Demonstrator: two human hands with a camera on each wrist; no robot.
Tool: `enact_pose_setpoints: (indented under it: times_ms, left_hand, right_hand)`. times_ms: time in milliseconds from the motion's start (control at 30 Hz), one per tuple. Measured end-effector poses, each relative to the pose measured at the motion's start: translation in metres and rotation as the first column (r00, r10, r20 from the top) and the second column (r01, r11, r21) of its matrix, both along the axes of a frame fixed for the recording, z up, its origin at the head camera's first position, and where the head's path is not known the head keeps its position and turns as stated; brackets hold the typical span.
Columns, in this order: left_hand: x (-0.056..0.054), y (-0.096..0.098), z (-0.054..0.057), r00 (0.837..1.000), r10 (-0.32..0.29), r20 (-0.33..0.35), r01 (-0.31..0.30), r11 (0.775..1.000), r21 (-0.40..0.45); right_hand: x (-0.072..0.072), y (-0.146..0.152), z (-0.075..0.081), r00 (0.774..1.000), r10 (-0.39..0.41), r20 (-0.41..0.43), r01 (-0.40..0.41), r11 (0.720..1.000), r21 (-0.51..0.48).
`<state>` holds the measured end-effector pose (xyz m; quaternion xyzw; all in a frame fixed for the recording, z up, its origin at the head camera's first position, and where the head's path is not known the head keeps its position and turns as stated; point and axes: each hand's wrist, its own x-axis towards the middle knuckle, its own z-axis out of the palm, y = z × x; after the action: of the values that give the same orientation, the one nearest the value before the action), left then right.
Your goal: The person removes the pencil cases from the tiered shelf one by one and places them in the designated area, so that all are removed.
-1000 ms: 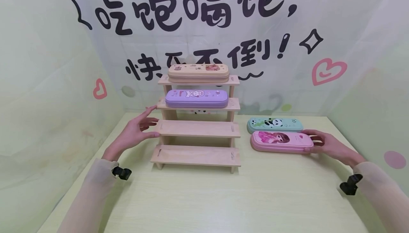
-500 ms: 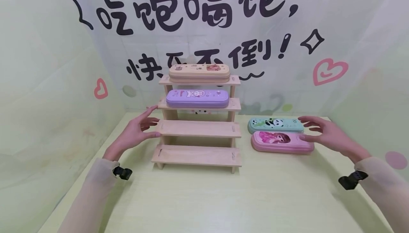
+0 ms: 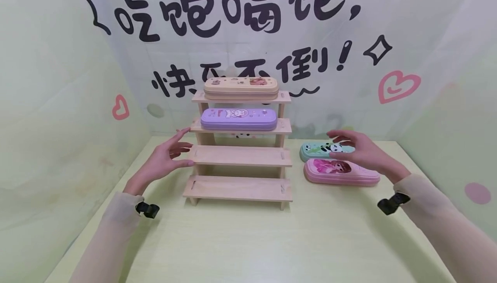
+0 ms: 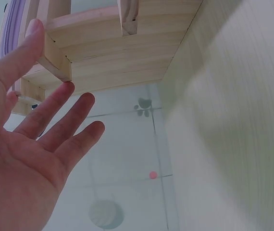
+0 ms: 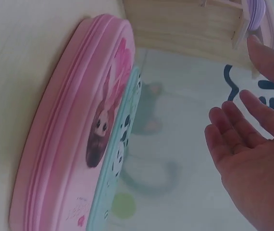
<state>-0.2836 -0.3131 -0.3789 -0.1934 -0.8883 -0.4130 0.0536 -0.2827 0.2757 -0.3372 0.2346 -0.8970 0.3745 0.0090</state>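
Observation:
A wooden four-step display stand [image 3: 240, 155] stands at the middle back of the table. My left hand [image 3: 165, 158] touches its left side with fingers spread; in the left wrist view the fingertips meet the end of a wooden step [image 4: 55, 62]. On the top step lies a cream pencil case [image 3: 240, 89], with a purple pencil case [image 3: 238, 120] one step below. To the right, a pink pencil case [image 3: 338, 177] lies in front of a teal panda pencil case [image 3: 316, 150]. Above these two hovers my right hand [image 3: 359, 150], fingers apart and holding nothing, partly covering the teal one.
A pale wood-look table [image 3: 248, 240] bears everything. Printed fabric walls [image 3: 446, 102] close it in at the back and both sides. The stand's two lower steps carry nothing.
My right hand has come off the right end of the pink pencil case and moved up and left over the two cases. The left hand stays at the stand.

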Motion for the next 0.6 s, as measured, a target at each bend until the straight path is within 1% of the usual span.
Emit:
enact_pose_setpoints:
  times_ms: [200,400,600]
  left_hand:
    - [0.001,0.0,0.0,1.0,-0.002,0.0,0.002,1.0,0.005]
    - [-0.001,0.0,0.0,1.0,-0.001,0.004,0.001,1.0,0.007]
    - [-0.001,0.0,0.001,1.0,-0.007,0.008,0.007,1.0,0.01]
  right_hand:
    - [-0.006,-0.034,0.012,0.999,0.04,-0.007,-0.04,0.999,0.001]
    - [-0.011,-0.062,0.024,0.996,0.081,-0.045,-0.082,0.996,-0.022]
    - [-0.017,-0.082,0.033,0.997,0.076,-0.034,-0.077,0.997,-0.015]
